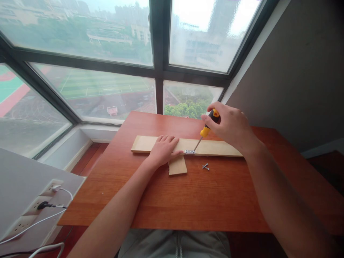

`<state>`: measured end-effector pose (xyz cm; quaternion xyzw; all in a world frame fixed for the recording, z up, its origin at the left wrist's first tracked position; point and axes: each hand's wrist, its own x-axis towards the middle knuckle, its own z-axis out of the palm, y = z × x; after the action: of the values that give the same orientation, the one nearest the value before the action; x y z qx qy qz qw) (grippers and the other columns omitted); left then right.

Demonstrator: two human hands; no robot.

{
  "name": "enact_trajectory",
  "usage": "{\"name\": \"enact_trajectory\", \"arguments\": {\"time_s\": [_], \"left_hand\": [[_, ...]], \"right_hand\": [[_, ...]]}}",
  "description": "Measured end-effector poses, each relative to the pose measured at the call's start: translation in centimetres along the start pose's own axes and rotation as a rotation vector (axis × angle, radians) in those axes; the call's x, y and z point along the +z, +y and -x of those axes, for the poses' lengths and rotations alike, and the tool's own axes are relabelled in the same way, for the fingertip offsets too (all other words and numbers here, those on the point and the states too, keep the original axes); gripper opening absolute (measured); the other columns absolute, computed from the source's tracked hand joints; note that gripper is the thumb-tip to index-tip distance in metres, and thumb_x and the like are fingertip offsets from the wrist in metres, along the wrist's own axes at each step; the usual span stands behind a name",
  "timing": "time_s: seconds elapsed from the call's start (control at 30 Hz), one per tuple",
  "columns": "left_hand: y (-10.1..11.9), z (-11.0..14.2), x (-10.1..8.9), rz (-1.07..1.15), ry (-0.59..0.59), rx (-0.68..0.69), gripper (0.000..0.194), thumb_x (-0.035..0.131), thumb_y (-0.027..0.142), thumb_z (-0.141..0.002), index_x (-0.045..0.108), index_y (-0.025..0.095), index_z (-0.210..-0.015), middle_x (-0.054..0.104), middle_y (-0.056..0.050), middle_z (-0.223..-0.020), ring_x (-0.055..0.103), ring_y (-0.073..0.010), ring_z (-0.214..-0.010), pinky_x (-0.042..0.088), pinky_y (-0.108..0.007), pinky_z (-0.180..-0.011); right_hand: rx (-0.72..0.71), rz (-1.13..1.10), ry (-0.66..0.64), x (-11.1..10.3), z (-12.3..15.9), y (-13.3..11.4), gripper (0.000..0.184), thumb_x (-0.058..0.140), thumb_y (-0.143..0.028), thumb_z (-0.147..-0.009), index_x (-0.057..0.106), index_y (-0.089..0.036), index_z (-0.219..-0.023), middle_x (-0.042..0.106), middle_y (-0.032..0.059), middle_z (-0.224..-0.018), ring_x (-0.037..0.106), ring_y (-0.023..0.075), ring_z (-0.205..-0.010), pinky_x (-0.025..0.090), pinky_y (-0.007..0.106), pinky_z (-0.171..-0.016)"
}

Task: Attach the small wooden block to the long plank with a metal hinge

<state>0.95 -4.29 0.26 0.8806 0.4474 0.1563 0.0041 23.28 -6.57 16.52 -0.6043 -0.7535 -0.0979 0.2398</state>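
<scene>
A long, pale wooden board point(143, 144) lies across the table. My left hand point(165, 147) rests flat on it, fingers stretched out, its thumb beside a small metal bracket point(189, 152) on the board's near edge. With my right hand point(231, 123) I grip a yellow and black screwdriver point(204, 131) by its handle. The tool is tilted, and its tip meets the right end of the bracket; any screw head under it is too small to make out. A small piece of cardboard-like sheet point(177, 166) sticks out from under the board near my left hand.
Two loose screws point(205, 167) lie crossed on the reddish wooden table point(161, 200), in front of the board. Large windows point(107, 89) stand behind the table. At the left, a low wall holds power sockets point(34, 206) with plugs and cables point(67, 191).
</scene>
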Motion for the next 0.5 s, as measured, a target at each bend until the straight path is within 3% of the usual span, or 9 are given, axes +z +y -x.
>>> {"name": "enact_trajectory", "arguments": {"time_s": [0.07,0.17,0.23,0.37,0.5], "left_hand": [[0.00,-0.01,-0.02,0.000,-0.001,0.001,0.057,0.043,0.065,-0.091,0.055,0.022,-0.126,0.061,-0.012,-0.124,0.053,-0.0279,-0.114,0.035,-0.041,-0.101],[-0.04,0.01,0.02,-0.002,0.000,0.005,0.058,0.042,0.065,-0.091,0.054,0.021,-0.127,0.060,-0.012,-0.125,0.053,-0.0279,-0.115,0.035,-0.041,-0.101],[-0.06,0.03,0.06,-0.004,0.002,0.003,0.058,0.042,0.065,-0.091,0.054,0.022,-0.127,0.060,-0.012,-0.124,0.053,-0.0278,-0.115,0.035,-0.041,-0.101],[-0.11,0.05,0.11,-0.003,0.004,0.005,0.057,0.043,0.065,-0.091,0.054,0.022,-0.127,0.060,-0.012,-0.124,0.053,-0.0278,-0.115,0.035,-0.040,-0.101],[-0.11,0.05,0.12,0.000,0.008,0.006,0.057,0.044,0.065,-0.091,0.055,0.021,-0.126,0.061,-0.012,-0.123,0.053,-0.0279,-0.114,0.035,-0.040,-0.100]], "right_hand": [[-0.019,-0.022,0.000,0.03,-0.08,0.05,0.021,0.052,-0.039,-0.087,0.064,-0.025,-0.097,0.068,0.0048,-0.080,0.060,0.0218,-0.070,0.038,0.033,-0.060],[-0.081,-0.079,-0.030,0.03,-0.13,0.11,0.024,0.052,-0.027,-0.082,0.063,-0.024,-0.103,0.070,0.0060,-0.095,0.063,0.0220,-0.080,0.041,0.033,-0.064],[-0.082,-0.064,-0.033,0.10,-0.14,0.05,0.028,0.053,-0.028,-0.081,0.062,-0.024,-0.107,0.070,0.0066,-0.103,0.063,0.0224,-0.081,0.041,0.033,-0.064],[0.010,0.054,0.013,0.32,-0.21,-0.20,0.028,0.051,-0.046,-0.087,0.065,-0.024,-0.097,0.070,0.0061,-0.086,0.062,0.0240,-0.074,0.039,0.034,-0.061],[-0.005,0.010,-0.008,0.05,-0.19,-0.36,0.021,0.053,-0.032,-0.083,0.065,-0.024,-0.098,0.070,0.0043,-0.086,0.063,0.0221,-0.076,0.040,0.033,-0.064]]}}
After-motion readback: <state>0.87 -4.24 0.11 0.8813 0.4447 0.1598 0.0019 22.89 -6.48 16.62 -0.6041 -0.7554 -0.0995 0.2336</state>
